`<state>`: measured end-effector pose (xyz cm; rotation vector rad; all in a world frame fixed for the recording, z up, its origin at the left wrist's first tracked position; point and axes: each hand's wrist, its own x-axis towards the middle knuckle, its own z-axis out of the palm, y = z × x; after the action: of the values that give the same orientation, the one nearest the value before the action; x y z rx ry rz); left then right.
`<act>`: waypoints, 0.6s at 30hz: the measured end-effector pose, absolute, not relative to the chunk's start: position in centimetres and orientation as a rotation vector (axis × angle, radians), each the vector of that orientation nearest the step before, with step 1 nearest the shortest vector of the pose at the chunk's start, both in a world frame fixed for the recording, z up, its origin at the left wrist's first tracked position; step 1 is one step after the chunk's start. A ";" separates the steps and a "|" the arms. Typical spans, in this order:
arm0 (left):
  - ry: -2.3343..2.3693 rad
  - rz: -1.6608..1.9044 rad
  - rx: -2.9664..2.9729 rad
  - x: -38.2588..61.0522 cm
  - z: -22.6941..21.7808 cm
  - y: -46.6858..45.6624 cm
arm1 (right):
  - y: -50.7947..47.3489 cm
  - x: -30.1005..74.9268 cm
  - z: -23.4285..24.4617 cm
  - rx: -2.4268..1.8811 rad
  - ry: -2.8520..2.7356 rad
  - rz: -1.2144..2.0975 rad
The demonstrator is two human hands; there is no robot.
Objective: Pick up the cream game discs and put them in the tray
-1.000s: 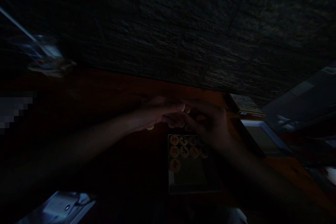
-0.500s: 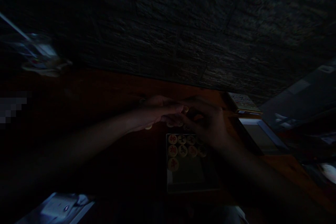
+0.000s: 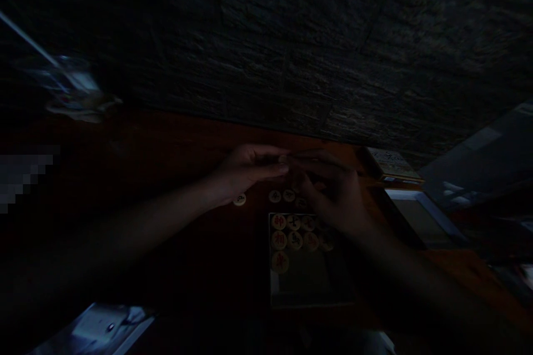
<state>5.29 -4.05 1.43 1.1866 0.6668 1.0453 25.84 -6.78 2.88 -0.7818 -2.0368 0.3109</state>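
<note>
The scene is very dark. My left hand (image 3: 250,169) reaches in from the left, its fingers pinched together at the tips above the wooden table (image 3: 166,150). My right hand (image 3: 339,197) comes in from the right with fingers bent, and its tips meet those of the left hand. What they pinch is too dim to name. Just below the hands lie three loose round chess pieces (image 3: 275,196), one of them (image 3: 239,199) by my left wrist. Nearer to me stands an open box (image 3: 308,285) with several round pieces (image 3: 278,241) in rows at its far end.
A dark rough stone wall (image 3: 291,39) rises behind the table. At the right lie a printed box or booklet (image 3: 391,163) and a pale framed tray (image 3: 420,216). A glass with a straw (image 3: 70,83) stands far left. A pale object (image 3: 95,330) lies at the bottom left.
My left hand has risen a little and its fingers have drawn into a pinch, which uncovers the loose pieces beneath it. My right hand stays close to it.
</note>
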 end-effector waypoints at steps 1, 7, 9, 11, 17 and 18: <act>0.680 1.058 1.203 5.3 1.4 -4.0 | -6.8 25.8 2.9 -0.807 -2.013 0.332; 0.779 1.100 1.294 5.2 1.2 -4.0 | -6.5 25.8 2.2 -0.965 -1.896 0.473; 0.787 1.121 1.283 5.2 1.3 -4.1 | -6.5 25.8 2.0 -1.025 -1.849 0.557; 0.784 1.131 1.258 5.3 1.5 -4.3 | -6.5 25.8 1.8 -1.075 -1.798 0.637; 0.785 1.122 1.272 5.5 2.0 -4.9 | -6.5 25.5 1.9 -1.121 -1.681 0.777; 0.788 1.119 1.281 5.5 2.0 -5.0 | -6.5 25.4 1.9 -1.125 -1.669 0.785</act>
<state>5.53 -5.03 1.95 1.2807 0.7881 1.1188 25.43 -6.51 1.90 -1.1253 -1.6689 0.7854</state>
